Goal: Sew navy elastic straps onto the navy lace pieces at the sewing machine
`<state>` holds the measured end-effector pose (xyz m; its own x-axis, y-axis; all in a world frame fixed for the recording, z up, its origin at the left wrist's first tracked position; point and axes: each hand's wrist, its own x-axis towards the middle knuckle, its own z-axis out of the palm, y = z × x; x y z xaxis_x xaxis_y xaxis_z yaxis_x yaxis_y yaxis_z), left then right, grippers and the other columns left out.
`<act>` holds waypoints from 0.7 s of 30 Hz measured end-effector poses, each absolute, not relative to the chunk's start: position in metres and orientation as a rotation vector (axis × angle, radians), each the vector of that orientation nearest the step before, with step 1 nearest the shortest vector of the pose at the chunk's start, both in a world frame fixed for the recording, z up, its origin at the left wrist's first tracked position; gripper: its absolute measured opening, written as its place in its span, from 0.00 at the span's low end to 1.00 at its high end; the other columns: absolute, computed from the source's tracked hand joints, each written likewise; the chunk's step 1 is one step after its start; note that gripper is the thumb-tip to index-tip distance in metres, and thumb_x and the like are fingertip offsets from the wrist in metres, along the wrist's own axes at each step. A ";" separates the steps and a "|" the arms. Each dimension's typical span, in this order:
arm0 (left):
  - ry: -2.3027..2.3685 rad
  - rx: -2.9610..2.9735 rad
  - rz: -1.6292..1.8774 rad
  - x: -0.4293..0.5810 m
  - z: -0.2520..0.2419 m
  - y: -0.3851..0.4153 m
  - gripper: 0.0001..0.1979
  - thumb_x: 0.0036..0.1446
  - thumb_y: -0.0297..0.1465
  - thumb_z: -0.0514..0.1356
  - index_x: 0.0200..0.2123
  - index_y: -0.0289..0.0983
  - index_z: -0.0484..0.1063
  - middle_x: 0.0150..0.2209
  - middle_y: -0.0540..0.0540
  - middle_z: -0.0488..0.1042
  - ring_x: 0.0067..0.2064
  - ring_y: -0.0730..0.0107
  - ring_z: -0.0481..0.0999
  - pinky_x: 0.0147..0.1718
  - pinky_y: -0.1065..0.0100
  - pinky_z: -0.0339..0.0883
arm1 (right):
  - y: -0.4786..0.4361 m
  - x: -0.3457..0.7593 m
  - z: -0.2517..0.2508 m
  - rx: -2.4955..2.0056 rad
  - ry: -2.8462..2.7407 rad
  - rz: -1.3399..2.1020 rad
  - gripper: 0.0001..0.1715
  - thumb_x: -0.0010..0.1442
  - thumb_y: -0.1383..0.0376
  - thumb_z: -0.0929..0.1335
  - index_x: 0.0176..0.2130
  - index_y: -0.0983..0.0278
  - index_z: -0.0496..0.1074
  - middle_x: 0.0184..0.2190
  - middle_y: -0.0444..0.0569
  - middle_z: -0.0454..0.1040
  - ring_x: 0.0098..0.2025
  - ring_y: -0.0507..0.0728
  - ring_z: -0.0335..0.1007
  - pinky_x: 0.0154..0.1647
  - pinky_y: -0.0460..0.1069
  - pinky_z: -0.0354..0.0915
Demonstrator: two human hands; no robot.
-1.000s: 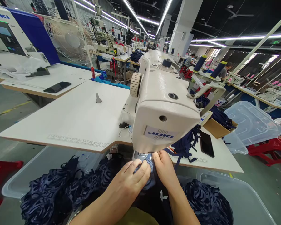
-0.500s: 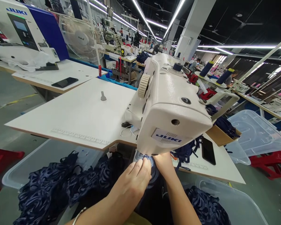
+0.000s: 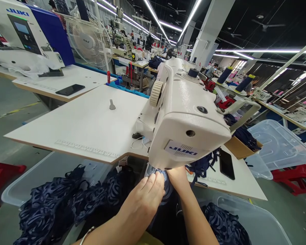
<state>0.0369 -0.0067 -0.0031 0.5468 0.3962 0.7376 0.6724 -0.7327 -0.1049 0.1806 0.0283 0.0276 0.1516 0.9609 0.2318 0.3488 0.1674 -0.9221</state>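
A white Juki sewing machine point(image 3: 186, 112) stands on a white table point(image 3: 86, 126) in front of me. Under its head lies a small piece of dark blue lace fabric point(image 3: 165, 185). My left hand point(image 3: 145, 197) rests on that fabric with its fingers pressed together on it. My right hand point(image 3: 177, 178) grips the same piece from the right; its fingertips are hidden under the machine head. More dark blue lace point(image 3: 66, 204) spills across my lap and to the left.
Clear plastic bins stand at lower left point(image 3: 28, 180), lower right point(image 3: 255, 217) and far right point(image 3: 280, 143). A black phone point(image 3: 226, 165) lies right of the machine, another point(image 3: 70, 89) on the neighbouring table. A fan point(image 3: 89, 41), thread cones point(image 3: 225, 75) and red stools point(image 3: 5, 173) surround me.
Both hands have pushed the fabric forward under the machine head, so the right fingertips are now hidden. My view has shifted slightly to the left.
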 end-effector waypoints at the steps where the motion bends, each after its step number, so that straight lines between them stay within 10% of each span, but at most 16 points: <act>1: -0.876 -2.413 -1.008 0.037 -0.003 -0.007 0.14 0.63 0.26 0.53 0.50 0.29 0.71 0.45 0.42 0.77 0.45 0.66 0.75 0.52 0.64 0.59 | 0.029 0.181 0.027 -1.386 -1.389 0.725 0.17 0.53 0.67 0.63 0.39 0.62 0.78 0.27 0.49 0.78 0.39 0.61 0.74 0.39 0.52 0.71; 21: -0.990 -2.404 -0.971 0.032 0.003 -0.010 0.15 0.66 0.29 0.49 0.48 0.28 0.71 0.45 0.43 0.77 0.45 0.66 0.73 0.48 0.65 0.59 | 0.036 0.183 0.017 -1.382 -1.442 0.668 0.18 0.56 0.55 0.64 0.40 0.61 0.77 0.31 0.52 0.78 0.41 0.62 0.72 0.41 0.55 0.71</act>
<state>0.0318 -0.0096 0.0026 0.5171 0.4721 0.7139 0.7228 -0.6876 -0.0689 0.1833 0.0361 0.0171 0.1402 0.9512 0.2749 0.4059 0.1981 -0.8922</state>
